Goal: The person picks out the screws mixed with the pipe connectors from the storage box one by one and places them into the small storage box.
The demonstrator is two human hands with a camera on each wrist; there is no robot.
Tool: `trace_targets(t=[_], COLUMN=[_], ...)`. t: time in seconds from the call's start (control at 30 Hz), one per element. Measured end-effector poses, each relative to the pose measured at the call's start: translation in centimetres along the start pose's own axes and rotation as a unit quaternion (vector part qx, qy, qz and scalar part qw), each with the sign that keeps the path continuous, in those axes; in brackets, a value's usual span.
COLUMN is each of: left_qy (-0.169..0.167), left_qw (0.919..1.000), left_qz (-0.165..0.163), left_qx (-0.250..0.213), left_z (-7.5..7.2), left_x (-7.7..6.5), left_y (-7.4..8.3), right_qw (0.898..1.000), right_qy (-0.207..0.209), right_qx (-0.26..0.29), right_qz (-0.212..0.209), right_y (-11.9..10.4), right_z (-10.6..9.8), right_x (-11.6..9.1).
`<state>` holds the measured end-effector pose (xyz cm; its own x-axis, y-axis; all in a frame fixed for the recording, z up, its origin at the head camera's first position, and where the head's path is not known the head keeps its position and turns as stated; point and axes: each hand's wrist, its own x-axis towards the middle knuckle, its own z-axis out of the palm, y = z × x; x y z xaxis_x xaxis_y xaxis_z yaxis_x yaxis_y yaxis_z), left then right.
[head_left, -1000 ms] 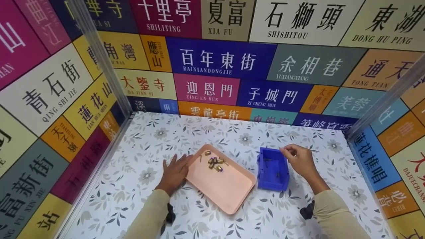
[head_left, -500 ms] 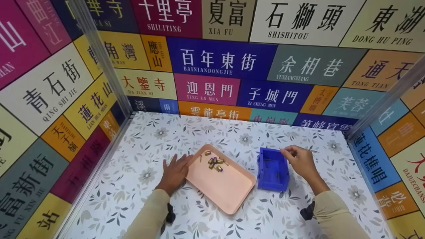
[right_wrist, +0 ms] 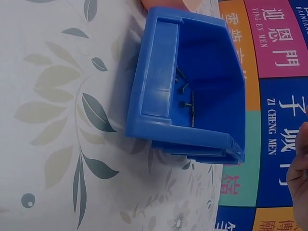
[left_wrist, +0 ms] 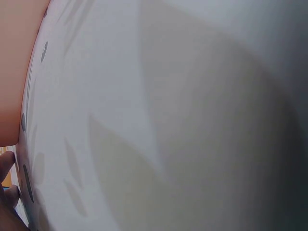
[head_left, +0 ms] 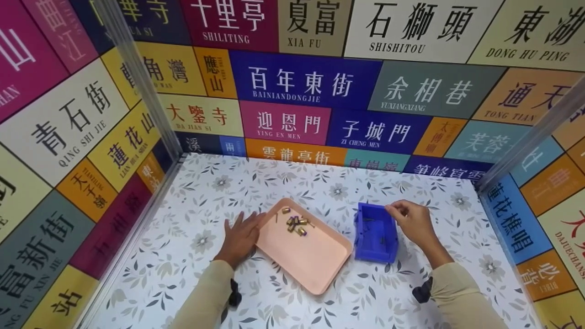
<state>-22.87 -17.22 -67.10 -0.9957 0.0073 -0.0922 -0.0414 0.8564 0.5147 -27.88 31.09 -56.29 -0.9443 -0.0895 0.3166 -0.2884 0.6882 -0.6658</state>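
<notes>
My left hand (head_left: pixel 240 237) lies spread along the left edge of a pink tray (head_left: pixel 306 267), fingertips at its rim. Inside the tray are several small brass-coloured cylinders (head_left: pixel 301 232) and a few thin pins. In the left wrist view, fingers (left_wrist: pixel 7 166) show beside the tray's wall (left_wrist: pixel 12 72). My right hand (head_left: pixel 413 219) is by the far right corner of a blue plastic bin (head_left: pixel 374 253), thumb and index finger brought together. I cannot tell whether they pinch something small. Dark screws (right_wrist: pixel 184 104) lie on the bin's floor.
A white floral-patterned cloth (head_left: pixel 201 274) covers the table. Walls of coloured panels (head_left: pixel 301 82) with large lettering close in the back and both sides. Upright clear strips (head_left: pixel 141 87) run along the corners.
</notes>
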Motion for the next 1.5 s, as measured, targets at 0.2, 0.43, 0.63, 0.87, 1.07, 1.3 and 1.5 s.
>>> trace_targets(t=[0.2,0.43,0.63,0.87,1.07,1.3,1.5], left_qy=[-0.002,0.006,0.009,-0.003,-0.002,-0.004,0.01], left_qw=[1.0,0.9999,0.9999,0.9999,1.0,0.9997,0.9999], left_qz=[-0.006,0.0,-0.004,-0.012,-0.004,-0.014,-0.005], left_qx=[-0.007,-0.012,-0.004,-0.008,-0.004,-0.018,-0.003], left_z=[0.1,0.0,0.0,-0.1,0.0,-0.1,0.1], left_x=[0.3,0.0,-0.1,0.1,0.1,0.1,0.1], left_y=[-0.1,0.0,0.2,0.2,-0.1,0.2,0.1], right_qw=[1.0,0.998,0.994,0.992,0.992,0.995,0.993], right_qy=[0.004,-0.003,-0.005,-0.023,-0.042,-0.052,-0.045], right_qx=[0.015,0.06,0.101,0.111,0.099,0.035,-0.045], right_qz=[-0.008,-0.013,-0.036,-0.057,-0.067,-0.081,-0.103], right_y=[-0.6,-2.2,-4.3,-6.7,-8.3,-9.3,-9.1], right_z=[1.3,4.4,7.7,11.5,14.2,17.0,19.0], right_x=[-0.2,-0.3,-0.1,0.5,1.1,1.7,1.8])
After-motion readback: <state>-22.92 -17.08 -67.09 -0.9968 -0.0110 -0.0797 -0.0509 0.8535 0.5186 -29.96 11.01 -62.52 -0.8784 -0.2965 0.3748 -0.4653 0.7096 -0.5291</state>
